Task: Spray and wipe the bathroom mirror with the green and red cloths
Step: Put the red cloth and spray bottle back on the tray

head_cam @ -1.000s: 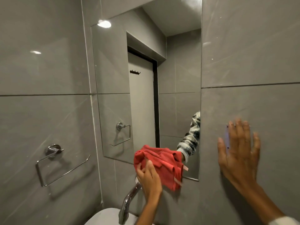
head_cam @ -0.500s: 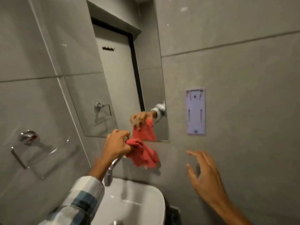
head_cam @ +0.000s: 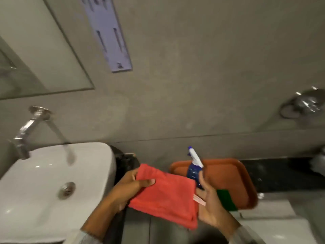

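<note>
Grey tiled wall, frameless bathroom mirror [head_cam: 35,55] top-left. Both hands, left hand [head_cam: 130,189] & right hand [head_cam: 211,206], pinch folded red cloth [head_cam: 167,196] over brown plastic tray [head_cam: 232,175] w/ blue spray bottle [head_cam: 194,164], green cloth [head_cam: 226,199]. Wiping probably finished; putting away left.

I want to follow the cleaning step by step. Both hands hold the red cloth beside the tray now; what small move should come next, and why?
Probably lay the red cloth down on the orange tray. Left hand and right hand hold it folded flat, right beside the tray, where the spray bottle and green cloth already are.
</note>
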